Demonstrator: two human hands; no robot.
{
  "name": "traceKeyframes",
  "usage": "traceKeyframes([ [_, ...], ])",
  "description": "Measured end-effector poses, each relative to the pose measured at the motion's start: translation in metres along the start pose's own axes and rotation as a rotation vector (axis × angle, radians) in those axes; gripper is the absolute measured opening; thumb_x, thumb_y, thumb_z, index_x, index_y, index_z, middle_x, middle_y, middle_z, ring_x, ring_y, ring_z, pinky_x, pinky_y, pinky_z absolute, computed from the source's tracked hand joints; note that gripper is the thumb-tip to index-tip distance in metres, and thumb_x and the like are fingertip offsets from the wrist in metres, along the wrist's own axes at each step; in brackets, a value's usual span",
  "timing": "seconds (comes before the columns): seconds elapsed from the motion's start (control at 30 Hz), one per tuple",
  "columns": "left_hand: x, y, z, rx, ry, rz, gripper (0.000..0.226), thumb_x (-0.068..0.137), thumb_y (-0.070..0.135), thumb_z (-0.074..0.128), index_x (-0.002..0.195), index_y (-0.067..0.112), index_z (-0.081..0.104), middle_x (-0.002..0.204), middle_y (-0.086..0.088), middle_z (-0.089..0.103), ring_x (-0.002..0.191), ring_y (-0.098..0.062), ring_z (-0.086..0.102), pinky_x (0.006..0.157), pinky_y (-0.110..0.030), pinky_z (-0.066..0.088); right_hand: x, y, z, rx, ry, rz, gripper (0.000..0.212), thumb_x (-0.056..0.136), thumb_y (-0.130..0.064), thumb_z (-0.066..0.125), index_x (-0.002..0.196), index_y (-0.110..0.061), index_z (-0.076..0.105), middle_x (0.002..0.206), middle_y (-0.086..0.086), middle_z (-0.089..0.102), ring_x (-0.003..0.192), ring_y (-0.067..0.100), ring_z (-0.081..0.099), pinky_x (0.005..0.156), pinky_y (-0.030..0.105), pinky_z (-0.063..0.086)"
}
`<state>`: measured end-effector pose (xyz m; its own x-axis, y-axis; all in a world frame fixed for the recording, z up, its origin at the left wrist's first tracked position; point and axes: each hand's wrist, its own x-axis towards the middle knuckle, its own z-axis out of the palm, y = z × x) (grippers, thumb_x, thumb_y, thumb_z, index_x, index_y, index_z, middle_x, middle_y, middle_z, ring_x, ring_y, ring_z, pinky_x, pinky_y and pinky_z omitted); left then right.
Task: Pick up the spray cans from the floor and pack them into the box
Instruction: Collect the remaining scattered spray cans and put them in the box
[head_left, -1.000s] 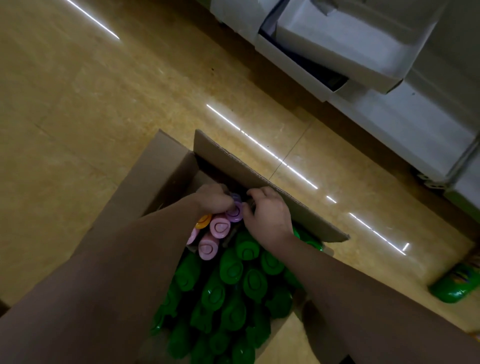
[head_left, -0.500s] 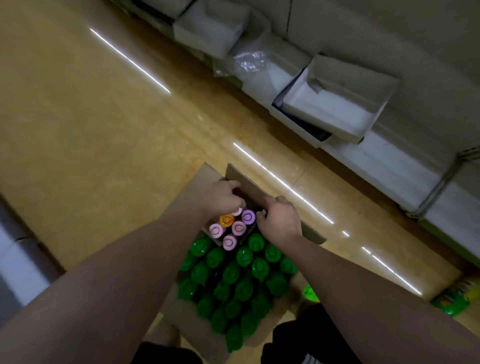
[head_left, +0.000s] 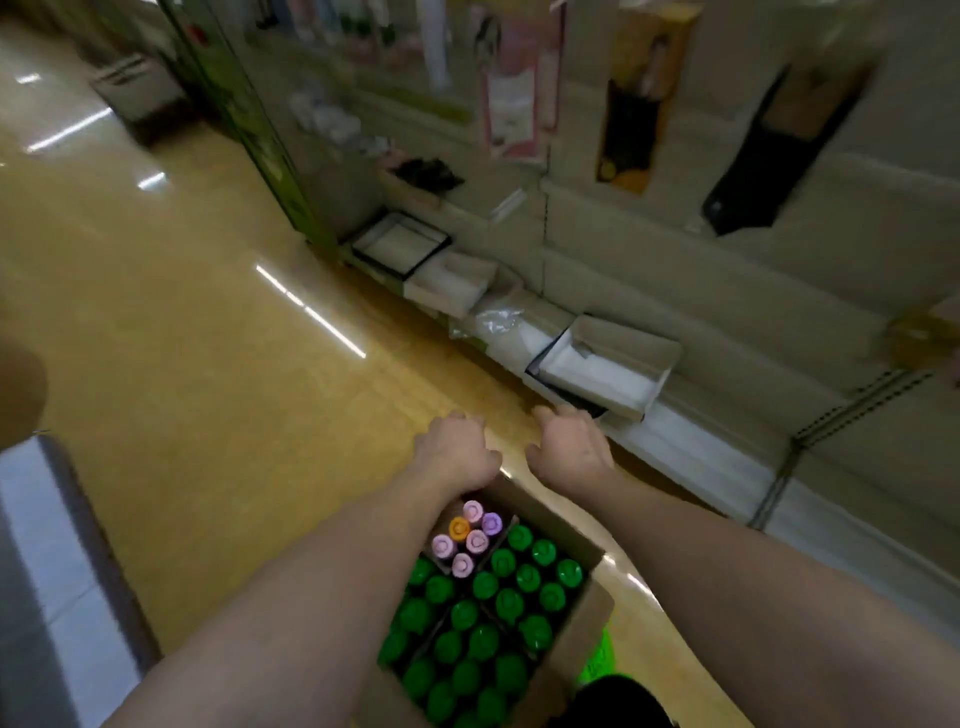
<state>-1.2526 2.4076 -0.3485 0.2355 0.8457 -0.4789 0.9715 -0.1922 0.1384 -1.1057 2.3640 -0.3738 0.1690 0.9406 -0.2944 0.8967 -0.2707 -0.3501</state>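
- Left hand (head_left: 457, 449) and right hand (head_left: 569, 449) have lifted off the pastel-capped spray cans (head_left: 470, 535), now above the cardboard box (head_left: 587, 623)'s far edge, holding nothing.
- Camera has tilted up; shelving (head_left: 623, 260) visible.

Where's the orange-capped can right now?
In the head view, the orange-capped can stands in the box's far-left corner, among pink and purple caps, just below the left hand.

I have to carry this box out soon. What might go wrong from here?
The box looks packed tight with green cans and pink ones, so it may be heavy and its flaps are open. A green object lies on the floor beside it, easy to miss or step on.
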Motion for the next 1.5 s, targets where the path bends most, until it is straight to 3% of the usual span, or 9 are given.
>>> traceKeyframes([
  [0.17, -0.060, 0.024, -0.032, -0.056, 0.176, 0.265, 0.064, 0.091, 0.049, 0.058, 0.146, 0.022, 0.042, 0.147, -0.007, 0.045, 0.135, -0.030, 0.041, 0.107, -0.047, 0.042, -0.088, -0.002, -0.037, 0.013, 0.170, 0.102, 0.051, 0.087, -0.030, 0.059, 0.137, -0.024, 0.050, 0.130, 0.007, 0.055, 0.120, 0.029, 0.049, 0.099, 0.045, 0.046],
  [0.47, -0.177, 0.146, -0.020, 0.027, 0.199, 0.604, 0.064, 0.093, 0.046, 0.057, 0.150, 0.023, 0.037, 0.151, -0.005, 0.040, 0.138, -0.028, 0.037, 0.111, -0.046, 0.038, -0.254, 0.063, -0.069, 0.053, 0.350, 0.408, 0.056, 0.092, -0.030, 0.058, 0.145, -0.025, 0.041, 0.140, 0.007, 0.048, 0.128, 0.029, 0.042, 0.105, 0.044, 0.040],
  [0.63, -0.235, 0.230, 0.023, 0.087, 0.121, 0.739, 0.068, 0.093, 0.043, 0.055, 0.153, 0.021, 0.032, 0.157, -0.008, 0.033, 0.144, -0.030, 0.030, 0.117, -0.048, 0.030, -0.349, 0.129, -0.072, 0.076, 0.411, 0.578, 0.059, 0.092, -0.032, 0.060, 0.147, -0.025, 0.038, 0.143, 0.007, 0.045, 0.130, 0.029, 0.040, 0.108, 0.045, 0.038],
  [1.13, -0.440, 0.488, 0.183, 0.098, -0.110, 0.998, 0.072, 0.090, 0.040, 0.062, 0.153, 0.023, 0.032, 0.158, -0.007, 0.030, 0.144, -0.028, 0.030, 0.116, -0.042, 0.033, -0.621, 0.364, -0.072, 0.204, 0.478, 0.988, 0.057, 0.092, -0.035, 0.056, 0.146, -0.027, 0.039, 0.142, 0.007, 0.045, 0.132, 0.030, 0.039, 0.107, 0.046, 0.035],
  [1.4, -0.468, 0.570, 0.235, 0.178, -0.274, 1.127, 0.065, 0.093, 0.036, 0.060, 0.151, 0.020, 0.036, 0.154, -0.008, 0.036, 0.141, -0.028, 0.034, 0.112, -0.039, 0.036, -0.697, 0.429, -0.048, 0.319, 0.510, 1.229, 0.059, 0.092, -0.039, 0.058, 0.146, -0.029, 0.038, 0.141, 0.005, 0.046, 0.128, 0.026, 0.043, 0.105, 0.041, 0.040],
  [1.5, -0.459, 0.599, 0.264, 0.177, -0.345, 1.119, 0.059, 0.092, 0.035, 0.062, 0.146, 0.020, 0.044, 0.147, -0.006, 0.045, 0.133, -0.023, 0.044, 0.100, -0.031, 0.041, -0.709, 0.451, -0.033, 0.366, 0.474, 1.309, 0.056, 0.094, -0.041, 0.056, 0.146, -0.028, 0.040, 0.139, 0.005, 0.048, 0.128, 0.026, 0.044, 0.104, 0.040, 0.040],
])
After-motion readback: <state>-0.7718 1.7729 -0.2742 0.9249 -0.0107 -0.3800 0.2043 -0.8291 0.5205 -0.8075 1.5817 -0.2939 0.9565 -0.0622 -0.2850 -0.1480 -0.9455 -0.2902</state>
